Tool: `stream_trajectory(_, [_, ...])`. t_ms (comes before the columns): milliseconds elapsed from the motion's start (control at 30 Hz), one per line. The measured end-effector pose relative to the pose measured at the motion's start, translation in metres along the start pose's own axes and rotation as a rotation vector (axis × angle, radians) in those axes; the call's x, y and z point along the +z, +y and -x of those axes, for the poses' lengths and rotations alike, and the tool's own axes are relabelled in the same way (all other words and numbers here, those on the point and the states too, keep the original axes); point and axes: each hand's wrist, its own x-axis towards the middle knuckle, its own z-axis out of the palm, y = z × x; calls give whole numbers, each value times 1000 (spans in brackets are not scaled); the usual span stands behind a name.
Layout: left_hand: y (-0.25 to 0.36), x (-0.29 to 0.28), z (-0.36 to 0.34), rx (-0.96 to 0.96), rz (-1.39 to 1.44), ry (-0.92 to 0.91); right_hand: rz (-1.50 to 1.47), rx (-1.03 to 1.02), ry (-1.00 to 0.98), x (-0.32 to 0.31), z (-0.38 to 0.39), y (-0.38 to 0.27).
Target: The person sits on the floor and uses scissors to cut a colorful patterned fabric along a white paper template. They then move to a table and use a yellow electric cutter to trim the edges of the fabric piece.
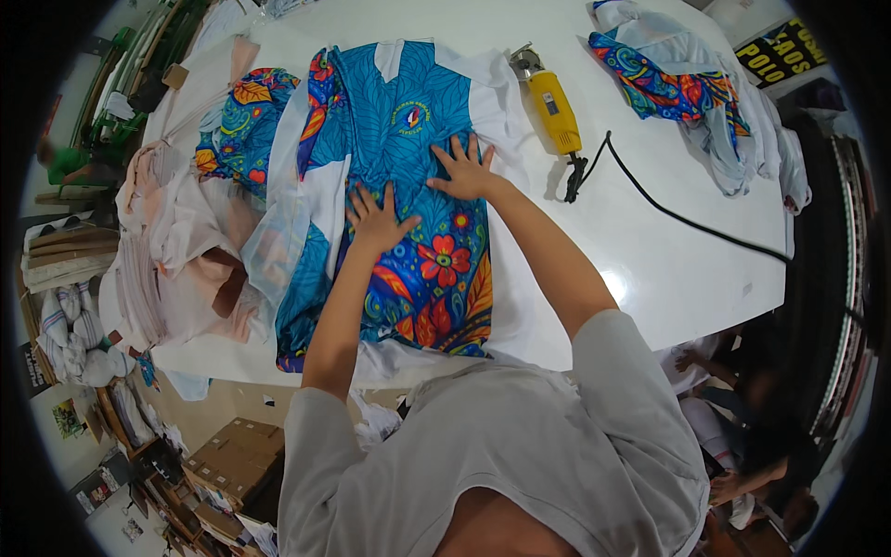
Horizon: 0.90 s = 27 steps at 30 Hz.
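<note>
one left hand, one right hand, fingers spread, empty, on one printed panel.

A glossy white table carried a teal, leaf-patterned fabric panel with bright flowers across its lower half, spread out over white cloth. Right of the panel lay a yellow-bodied, metal-headed handheld electric cutter with a black cable. Farther right sat crumpled white-and-multicoloured printed fabric; left of the panel, heaped pale pink cloth.
</note>
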Motion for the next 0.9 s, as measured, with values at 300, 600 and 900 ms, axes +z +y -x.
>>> stream_trajectory(300, [27, -33, -173, 79, -13, 662, 107, 28, 340, -52, -174, 40])
stream_trajectory(600, [34, -101, -290, -66, 9, 634, 218, 89, 478, -133, -285, 52])
stream_trajectory(900, [28, -103, -316, 16, 154, 575, -62, -113, 1054, -86, -236, 51])
